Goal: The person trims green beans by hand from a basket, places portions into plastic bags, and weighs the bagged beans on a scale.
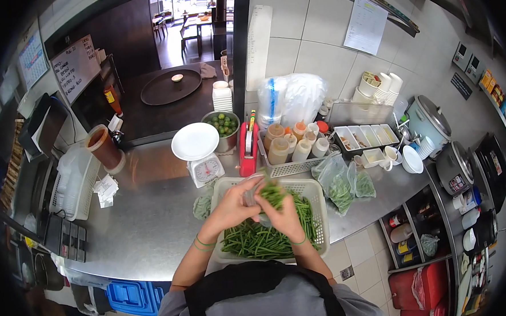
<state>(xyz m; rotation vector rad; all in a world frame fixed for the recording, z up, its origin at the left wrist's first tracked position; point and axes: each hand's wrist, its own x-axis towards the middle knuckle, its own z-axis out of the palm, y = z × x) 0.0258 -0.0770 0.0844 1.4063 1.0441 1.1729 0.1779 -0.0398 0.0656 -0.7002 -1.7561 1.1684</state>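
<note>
Beans: loose green beans (260, 244) are lying in the white basket (321, 211), lower centre of the frame; a blurred green bunch (272, 195) is sitting above them
Left hand (231, 209): fingers are curling beside clear plastic (248, 198); blur is hiding whether they are gripping it
Right hand (283, 216): fingers are closing around the bunch
Handling: probably light, slim and fairly stiff; likely slipping apart or snapping if bent; a gentle mid-length hold is suiting them best
Scale (207, 170): is standing left of the basket, supporting a white plate (195, 140)
</note>
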